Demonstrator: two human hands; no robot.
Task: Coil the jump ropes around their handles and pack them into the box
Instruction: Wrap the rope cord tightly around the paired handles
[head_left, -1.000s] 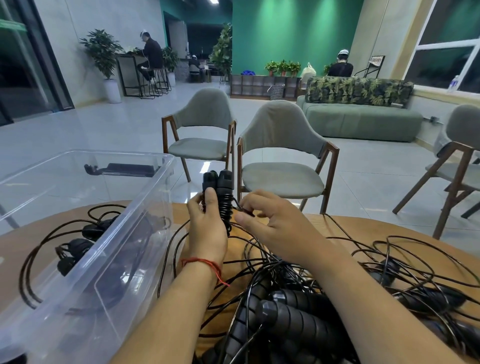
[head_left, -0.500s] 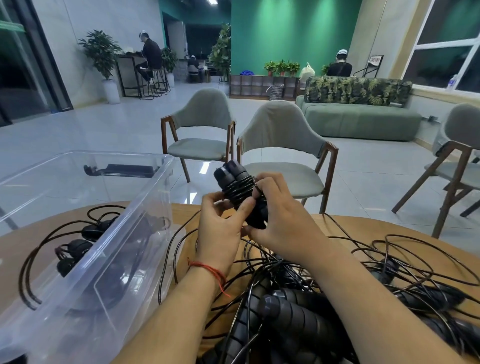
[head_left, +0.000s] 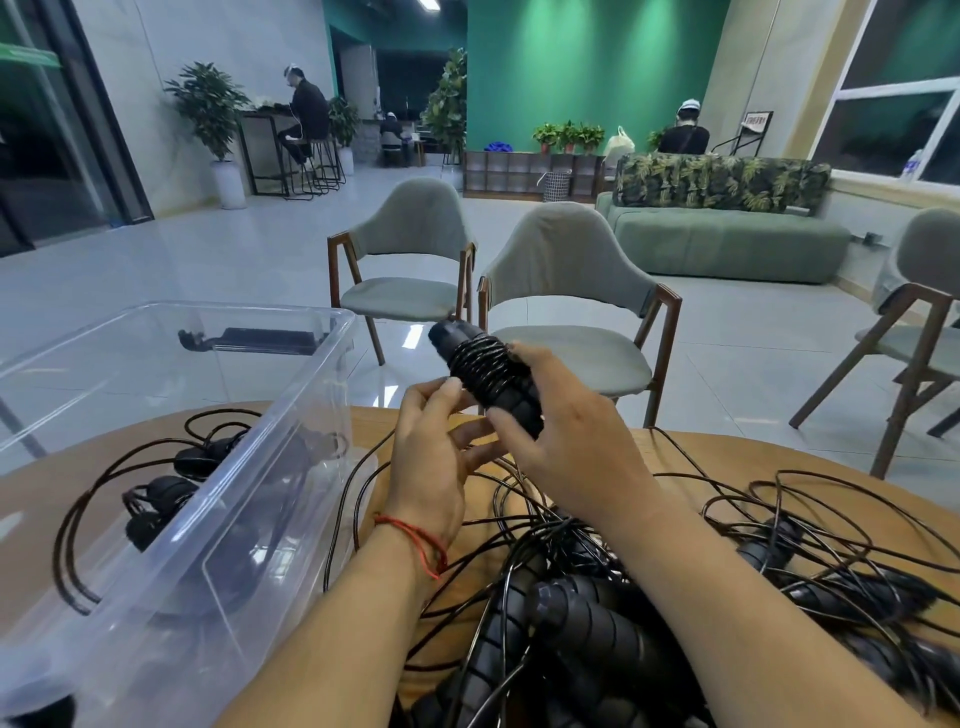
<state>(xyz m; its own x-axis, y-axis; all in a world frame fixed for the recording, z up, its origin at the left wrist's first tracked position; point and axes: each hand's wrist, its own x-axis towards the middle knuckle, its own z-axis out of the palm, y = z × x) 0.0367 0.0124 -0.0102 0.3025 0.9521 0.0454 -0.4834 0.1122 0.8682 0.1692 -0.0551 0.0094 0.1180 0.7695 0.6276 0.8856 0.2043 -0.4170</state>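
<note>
Person, own view: left hand (head_left: 431, 462) and right hand (head_left: 571, 452), both bare; forearms (head_left: 753, 603) bare down to the lower frame edge. One item worn: thin red string bracelet (head_left: 415, 538) on the left wrist (two strands, crossing at a slant).

The box (head_left: 234, 545) stood on the tabletop (head_left: 691, 452) at the left, with coiled ropes (head_left: 171, 493) in it. Tangled jump ropes (head_left: 571, 613) lay to its right. Behind the tabletop stood 2 chairs (head_left: 566, 270), a sofa (head_left: 727, 249) farther back right.

Left, box wall (head_left: 311, 415); right, rope tangle (head_left: 571, 613).
</note>
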